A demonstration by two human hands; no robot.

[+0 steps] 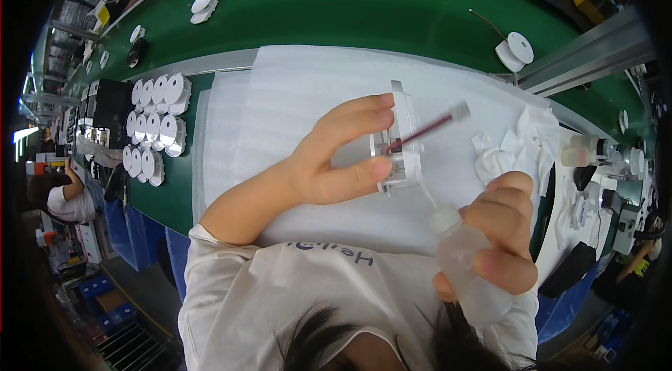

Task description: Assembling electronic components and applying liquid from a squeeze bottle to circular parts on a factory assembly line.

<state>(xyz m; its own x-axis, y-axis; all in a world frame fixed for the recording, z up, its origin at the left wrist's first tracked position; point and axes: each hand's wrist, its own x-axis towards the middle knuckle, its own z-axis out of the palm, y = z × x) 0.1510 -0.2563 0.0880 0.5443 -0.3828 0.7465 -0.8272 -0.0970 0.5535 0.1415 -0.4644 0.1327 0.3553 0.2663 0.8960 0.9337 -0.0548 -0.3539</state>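
My left hand [336, 154] grips a white round plastic housing [411, 136], held on edge between thumb and fingers above the white sheet. A short dark red cable [427, 130] with a pale connector at its end sticks out of the housing to the right. Wrapped in my right hand [505, 231] is a translucent squeeze bottle [467, 266] with a white cap. From the cap a thin nozzle points up and left, its tip close to the housing's lower edge; whether it touches, I cannot tell.
White foam sheet [294, 84] covers the work surface. Rows of white round units [157, 129] stand at left. Crumpled white wipes [514, 150] lie at right, near more bottles [584, 152]. Beyond runs a green conveyor belt [350, 0] carrying a white unit [514, 52]. Another person [66, 199] sits far left.
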